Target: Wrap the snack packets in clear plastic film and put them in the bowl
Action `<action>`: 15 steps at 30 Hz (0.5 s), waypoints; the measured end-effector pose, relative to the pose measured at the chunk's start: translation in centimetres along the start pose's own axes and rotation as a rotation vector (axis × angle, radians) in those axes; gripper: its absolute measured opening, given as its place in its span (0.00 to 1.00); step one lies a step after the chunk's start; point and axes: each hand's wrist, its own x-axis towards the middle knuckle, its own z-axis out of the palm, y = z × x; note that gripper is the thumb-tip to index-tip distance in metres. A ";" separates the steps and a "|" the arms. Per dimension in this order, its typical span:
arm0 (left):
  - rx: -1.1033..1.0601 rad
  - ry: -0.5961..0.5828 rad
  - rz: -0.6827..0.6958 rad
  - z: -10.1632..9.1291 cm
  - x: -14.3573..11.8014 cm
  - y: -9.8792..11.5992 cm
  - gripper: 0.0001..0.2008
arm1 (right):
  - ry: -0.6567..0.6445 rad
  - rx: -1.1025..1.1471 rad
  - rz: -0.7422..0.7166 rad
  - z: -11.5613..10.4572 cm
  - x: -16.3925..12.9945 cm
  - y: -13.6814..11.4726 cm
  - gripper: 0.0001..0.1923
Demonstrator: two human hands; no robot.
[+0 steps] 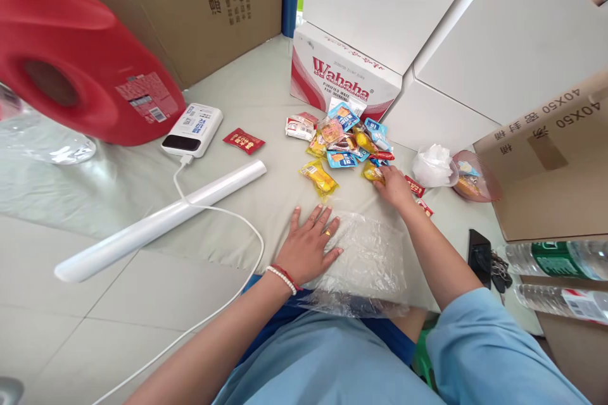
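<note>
Snacks (342,141) heaped on the bench (266,104), right grip (391,185) at their edge

My right grip touches a yellow packet (370,171) on their near right side; I cannot tell whether it is clenched on it. My left grip (308,252) lies flat and spread, holding nothing, its thumb over the edge of the clear bag (368,256). I judge the step in hand to be handling that one packet, and the next move calls for a sure pinch that leaves its neighbours undisturbed

The left hand (310,250) is spread at a clear bag (368,259)'s edge. A yellow packet (370,171) is touched by the right hand (394,187). Snacks (342,159) are piled before a carton (342,76).
</note>
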 end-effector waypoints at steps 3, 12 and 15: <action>0.004 0.003 -0.001 0.1 0.0 0.0 0.31 | 0.080 0.292 0.027 -1.8 -2.8 1.5 0.26; 0.007 0.005 -0.004 0.0 0.2 0.2 0.28 | -0.682 1.099 0.200 -7.1 -11.6 -2.8 0.32; 0.021 0.001 -0.010 0.0 0.3 0.2 0.26 | -0.732 0.836 0.180 -4.6 -13.0 -4.4 0.30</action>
